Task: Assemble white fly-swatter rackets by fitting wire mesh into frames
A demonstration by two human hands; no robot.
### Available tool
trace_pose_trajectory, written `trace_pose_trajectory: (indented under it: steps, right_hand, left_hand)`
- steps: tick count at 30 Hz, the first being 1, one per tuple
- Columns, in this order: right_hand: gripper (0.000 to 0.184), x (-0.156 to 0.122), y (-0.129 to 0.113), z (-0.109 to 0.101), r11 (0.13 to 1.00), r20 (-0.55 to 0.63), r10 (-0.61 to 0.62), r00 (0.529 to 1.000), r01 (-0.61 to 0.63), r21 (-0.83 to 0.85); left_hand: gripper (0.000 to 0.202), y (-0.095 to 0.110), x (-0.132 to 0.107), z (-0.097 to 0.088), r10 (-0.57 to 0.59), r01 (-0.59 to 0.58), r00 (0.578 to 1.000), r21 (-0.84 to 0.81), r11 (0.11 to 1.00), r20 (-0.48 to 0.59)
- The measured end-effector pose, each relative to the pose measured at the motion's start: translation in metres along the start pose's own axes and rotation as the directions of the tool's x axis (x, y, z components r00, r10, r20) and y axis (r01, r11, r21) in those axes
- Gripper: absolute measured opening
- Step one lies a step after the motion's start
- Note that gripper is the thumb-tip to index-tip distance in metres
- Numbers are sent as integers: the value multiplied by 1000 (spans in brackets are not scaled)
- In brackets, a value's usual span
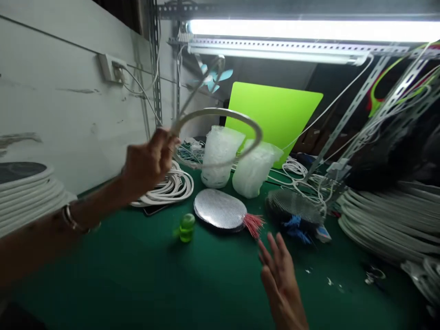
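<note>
Six o'clock, closest in: right hand (280, 279), fingers (273, 252) spread wide apart, nothing in the grip, just short of a tuft of red wires (253, 224). Those wires fanning out of a silver woven oval pad (220, 209), flat on the green bench mat (103, 275). Ten o'clock: left hand (147, 160), clamped shut on a white cable loop (220, 111), metal bangle (70, 217) on the wrist. Loop up in the air at twelve o'clock, clear of the bench! Small green plastic cylinder (187, 228) just left of the pad. At one o'clock, a dark mesh pad (292, 206) with blue wires (295, 231) beneath it. Big stacks of coiled cable at nine o'clock (27, 197) and three o'clock (388, 224). Straight ahead, behind the loop, two clear plastic containers (218, 158) (256, 169) packed with whitish scraps, side by side. Farther still, a lime-green board (275, 114), and overhead, a blazing fluorescent tube (309, 30).
</note>
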State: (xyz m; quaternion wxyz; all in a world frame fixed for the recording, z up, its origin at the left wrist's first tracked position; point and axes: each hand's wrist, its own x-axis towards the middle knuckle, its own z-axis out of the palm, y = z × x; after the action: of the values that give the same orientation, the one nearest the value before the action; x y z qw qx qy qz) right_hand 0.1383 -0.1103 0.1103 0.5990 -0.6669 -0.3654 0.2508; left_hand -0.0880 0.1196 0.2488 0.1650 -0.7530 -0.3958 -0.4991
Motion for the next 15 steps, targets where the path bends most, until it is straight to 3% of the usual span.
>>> trace_pose_trajectory:
  steps: [2, 3, 4, 5, 7, 9, 10, 12, 14, 15]
  right_hand:
    - [86, 1, -24, 12, 991, -44, -111, 993, 113, 64]
    - [84, -3, -34, 13, 990, -99, -116, 988, 123, 71]
    - [81, -8, -40, 9, 993, -157, -88, 984, 99, 69]
    - [77, -16, -43, 2, 997, -208, -35, 977, 49, 61]
    - [72, -31, -38, -24, 994, -265, 105, 958, -99, 36]
    - [72, -46, -21, -57, 967, -277, 250, 928, -252, 28]
    - [73, -52, -10, -73, 943, -284, 327, 901, -331, 34]
    - [80, -61, 17, -102, 874, -282, 481, 830, -479, 79]
    - [85, -67, 44, -120, 821, -283, 568, 773, -554, 137]
    - [84, -70, 57, -126, 821, -297, 569, 767, -552, 147]
  left_hand:
    - [32, 46, -29, -16, -34, 137, 962, -370, 919, 271]
    - [29, 64, -46, -20, -44, 278, 906, -512, 813, 422]
    - [27, 77, -64, -22, -45, 447, 819, -587, 675, 573]
    - [28, 87, -83, -22, -25, 615, 702, -588, 525, 712]
    - [35, 96, -122, -19, 45, 870, 415, -411, 272, 909]
    - [45, 94, -160, -13, 87, 973, 171, -182, 142, 981]
    - [49, 91, -178, -10, 66, 989, 93, -100, 109, 993]
    - [54, 80, -207, -5, -31, 998, 16, -14, 69, 999]
    - [56, 69, -226, -2, -146, 998, -10, 19, 61, 989]
    - [56, 65, -233, -2, -197, 996, -5, 23, 87, 980]
